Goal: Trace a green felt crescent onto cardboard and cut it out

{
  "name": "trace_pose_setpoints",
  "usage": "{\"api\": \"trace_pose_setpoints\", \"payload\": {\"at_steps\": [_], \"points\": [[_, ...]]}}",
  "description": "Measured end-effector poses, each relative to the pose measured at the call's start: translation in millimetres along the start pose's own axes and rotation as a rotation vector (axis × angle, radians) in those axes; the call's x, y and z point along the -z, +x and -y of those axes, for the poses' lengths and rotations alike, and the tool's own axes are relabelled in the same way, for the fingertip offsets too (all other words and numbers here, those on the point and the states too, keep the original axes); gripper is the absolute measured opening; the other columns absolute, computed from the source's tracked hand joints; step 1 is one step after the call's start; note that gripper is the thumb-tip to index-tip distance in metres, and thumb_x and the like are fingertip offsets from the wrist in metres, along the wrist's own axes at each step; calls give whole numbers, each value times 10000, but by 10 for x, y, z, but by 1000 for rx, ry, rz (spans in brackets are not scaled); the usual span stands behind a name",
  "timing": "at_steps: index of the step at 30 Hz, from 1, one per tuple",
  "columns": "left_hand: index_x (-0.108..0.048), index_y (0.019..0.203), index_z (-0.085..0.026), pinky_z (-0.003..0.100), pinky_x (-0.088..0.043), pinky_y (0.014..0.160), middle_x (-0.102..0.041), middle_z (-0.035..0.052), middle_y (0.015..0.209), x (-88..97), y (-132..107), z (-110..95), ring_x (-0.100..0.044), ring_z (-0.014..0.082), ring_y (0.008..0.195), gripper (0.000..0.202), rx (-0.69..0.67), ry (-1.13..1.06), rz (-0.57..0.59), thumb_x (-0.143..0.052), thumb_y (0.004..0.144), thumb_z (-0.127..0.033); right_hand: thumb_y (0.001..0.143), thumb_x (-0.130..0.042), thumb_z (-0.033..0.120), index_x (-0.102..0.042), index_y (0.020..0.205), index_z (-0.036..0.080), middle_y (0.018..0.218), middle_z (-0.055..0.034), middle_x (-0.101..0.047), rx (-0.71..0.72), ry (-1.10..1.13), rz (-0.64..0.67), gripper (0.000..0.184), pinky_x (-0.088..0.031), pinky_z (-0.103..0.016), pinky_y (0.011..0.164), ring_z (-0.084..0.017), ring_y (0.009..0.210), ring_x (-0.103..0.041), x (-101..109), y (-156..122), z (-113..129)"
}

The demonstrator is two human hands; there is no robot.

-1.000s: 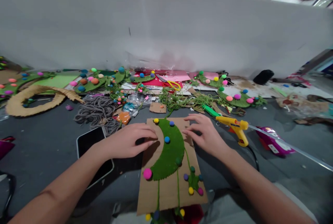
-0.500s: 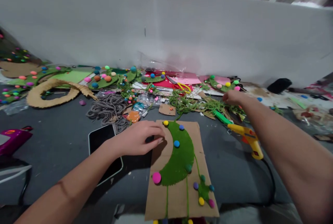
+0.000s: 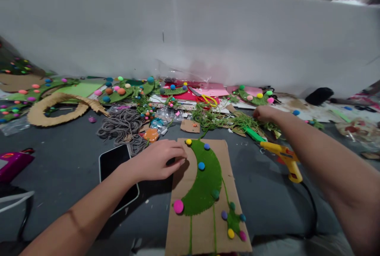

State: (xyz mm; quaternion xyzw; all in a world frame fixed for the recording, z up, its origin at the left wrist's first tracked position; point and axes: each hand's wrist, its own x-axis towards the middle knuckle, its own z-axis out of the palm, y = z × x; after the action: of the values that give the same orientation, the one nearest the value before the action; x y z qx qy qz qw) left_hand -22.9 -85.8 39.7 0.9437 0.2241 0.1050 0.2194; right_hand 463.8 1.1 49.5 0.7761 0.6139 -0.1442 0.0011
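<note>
A green felt crescent (image 3: 208, 176) with yellow, blue, teal and pink balls lies on a brown cardboard sheet (image 3: 181, 232). Beside its lower right side is a small green star (image 3: 234, 221) with coloured balls at its points, joined by a green cord. My left hand (image 3: 163, 160) rests at the cardboard's left edge, thumb and fingers apart with nothing between them. Far to the right, my right hand (image 3: 265, 114) reaches down into a tangle of green yarn (image 3: 242, 120). Its fingers are bent together, and whatever they hold is hidden.
A yellow glue gun (image 3: 283, 157) with a green stick lies under my right forearm, its cable running down. Left of the cardboard are a phone (image 3: 114, 161), grey yarn (image 3: 120, 125) and a tan wrapped ring (image 3: 38, 115). Yellow-handled scissors (image 3: 209, 100) lie near the white wall (image 3: 118, 30).
Both hands keep nearly the same places, the left on the cardboard and the right at the green yarn. The whole view has shifted slightly.
</note>
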Motion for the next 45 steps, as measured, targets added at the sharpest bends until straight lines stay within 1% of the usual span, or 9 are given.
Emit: {"api": "trace_pose_setpoints", "payload": {"at_steps": [12,22,27,33,37,39,41,43,45], "points": [[-762,1118,-200,336,-509,861,-753,91,1069,71,-17,39,-709,223,991,254,35,-9,-18,-523,1033,-225,1004,-731,374,-673,1339,181,1375,-144,-659,-48,-235,105,391,-599,-430,977,-261,1184,-685,30,63,81],[-756,1098,-187,332,-506,857,-751,85,1067,81,-19,21,-706,218,984,255,43,-5,-12,-512,1037,-230,1031,-693,370,-667,1354,187,1382,-132,-655,-215,-381,-146,373,-592,-440,986,-264,1212,-678,410,-120,86],[-752,1066,-186,320,-505,854,-749,80,1068,88,-15,28,-706,206,981,251,30,-9,-29,-505,1042,-225,1073,-627,341,-650,1383,191,1429,-125,-635,-332,-305,-307,346,-550,-498,1039,-270,1284,-648,564,-214,127],[-757,1043,-200,291,-504,806,-745,80,996,88,6,30,-715,189,895,232,31,32,-56,-525,1027,-211,1047,-667,303,-693,1301,186,1370,-104,-671,-374,-110,-318,281,-582,-463,997,-252,1228,-675,759,-215,212],[-751,1027,-200,282,-514,809,-748,83,1004,90,2,31,-719,186,899,226,7,26,-70,-525,1023,-207,951,-712,58,-745,1123,59,1264,-232,-726,-291,93,-380,175,-532,-395,854,-219,1106,-715,973,-232,452],[-748,1041,-197,281,-525,826,-751,93,1046,100,-1,19,-725,187,930,226,-14,6,-69,-523,1025,-211,909,-684,-19,-730,1214,22,1126,-252,-775,-186,240,-404,311,-491,-370,742,-152,871,-740,971,-332,696],[-747,1066,-195,283,-539,852,-750,104,1110,113,10,-23,-731,191,972,231,-33,-3,-54,-520,1028,-213,988,-564,27,-673,1401,108,1054,-163,-809,-31,400,-432,435,-493,-332,699,-77,667,-702,820,-535,988],[-747,1088,-198,293,-551,893,-746,109,1177,119,45,-102,-735,203,1029,239,-41,25,-18,-516,1028,-212,985,-534,47,-716,1353,109,941,-132,-810,233,766,-509,415,-543,-331,724,-107,659,-733,538,-824,1256],[-744,1125,-200,317,-559,940,-743,107,1224,106,100,-210,-731,225,1094,259,-41,92,33,-506,1025,-203,982,-621,174,-773,1224,138,917,-121,-818,439,1188,-337,288,-605,-380,842,-189,836,-795,207,-1125,1442]]}}
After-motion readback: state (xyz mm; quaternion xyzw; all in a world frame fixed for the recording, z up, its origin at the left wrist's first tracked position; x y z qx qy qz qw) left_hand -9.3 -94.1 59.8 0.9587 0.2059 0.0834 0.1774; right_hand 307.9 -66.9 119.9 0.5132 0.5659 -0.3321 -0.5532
